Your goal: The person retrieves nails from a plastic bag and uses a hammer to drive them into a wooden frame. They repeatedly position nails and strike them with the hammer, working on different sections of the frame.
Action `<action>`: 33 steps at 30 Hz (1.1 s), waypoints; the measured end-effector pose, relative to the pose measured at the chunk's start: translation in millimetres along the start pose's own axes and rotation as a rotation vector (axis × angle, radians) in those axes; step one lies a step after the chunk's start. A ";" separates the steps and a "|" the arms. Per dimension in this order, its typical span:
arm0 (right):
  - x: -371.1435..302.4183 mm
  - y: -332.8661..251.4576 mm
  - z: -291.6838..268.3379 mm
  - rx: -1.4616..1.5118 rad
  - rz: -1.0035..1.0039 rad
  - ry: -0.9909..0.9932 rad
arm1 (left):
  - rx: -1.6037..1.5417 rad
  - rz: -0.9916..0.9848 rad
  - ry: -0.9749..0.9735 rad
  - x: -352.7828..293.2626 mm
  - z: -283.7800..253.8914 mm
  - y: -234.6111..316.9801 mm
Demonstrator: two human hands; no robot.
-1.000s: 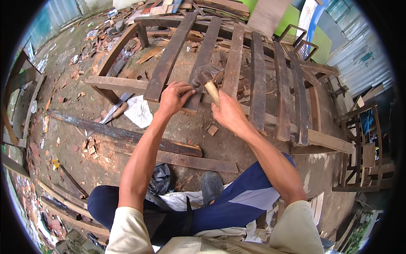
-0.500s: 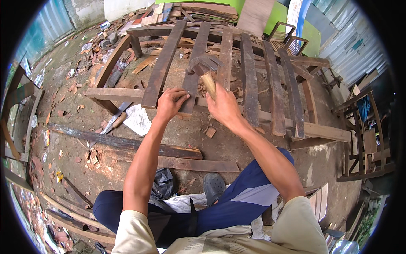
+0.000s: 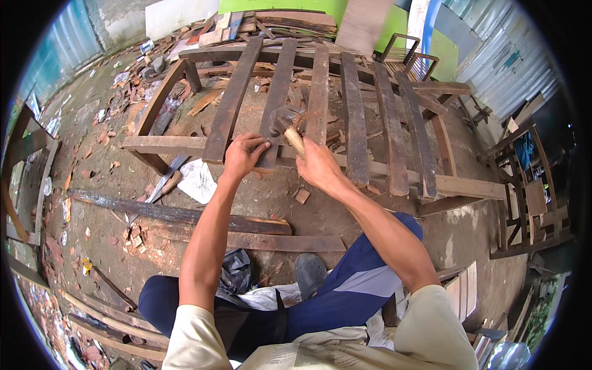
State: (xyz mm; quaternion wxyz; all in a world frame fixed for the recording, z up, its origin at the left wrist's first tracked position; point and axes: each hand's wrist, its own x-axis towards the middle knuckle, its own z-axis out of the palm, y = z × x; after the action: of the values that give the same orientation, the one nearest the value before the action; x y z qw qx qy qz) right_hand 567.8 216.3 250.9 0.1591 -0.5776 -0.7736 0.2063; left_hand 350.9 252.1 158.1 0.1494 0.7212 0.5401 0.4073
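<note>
In my right hand [image 3: 317,165] is a claw hammer [image 3: 294,140], gripped by its pale wooden handle. Its dark metal head is low over the near end of a dark wooden slat [image 3: 280,83], close to my left fingers; whether it touches cannot be told. My left hand [image 3: 242,155] rests at that slat's near end with thumb and fingertips pinched together. Anything between those fingertips is too small to make out. The slat lies across a low wooden frame [image 3: 163,145], beside another dark slat [image 3: 234,102] on the left and a browner slat [image 3: 319,92] on the right.
A handsaw [image 3: 168,186] and white paper [image 3: 197,181] lie left of the frame. A charred plank [image 3: 185,213] and a thinner board [image 3: 290,242] cross the ground before my legs. Scrap wood [image 3: 296,23] is piled behind; wooden furniture [image 3: 530,191] stands at right.
The hammer has come down from above the slat, its head now lower and nearer my left hand. My left fingers stay pinched at the slat's end. The whole view has shifted slightly.
</note>
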 end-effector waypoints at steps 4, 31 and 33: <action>-0.9 -15.2 3.5 0.122 0.078 0.080 | -0.002 0.017 0.006 0.6 -1.8 -8.2; -35.2 -26.4 28.1 0.509 0.531 -0.060 | 0.048 -0.005 0.131 -4.7 2.5 17.6; -32.2 -31.7 21.7 0.456 0.546 -0.056 | 0.020 -0.011 0.145 -5.7 0.5 8.9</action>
State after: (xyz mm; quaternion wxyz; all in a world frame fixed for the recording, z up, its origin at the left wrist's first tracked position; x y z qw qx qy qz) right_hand 540.1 174.6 247.8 0.2017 -0.7070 -0.5287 0.4242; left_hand 356.6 243.8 161.2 0.1049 0.6884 0.5574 0.4520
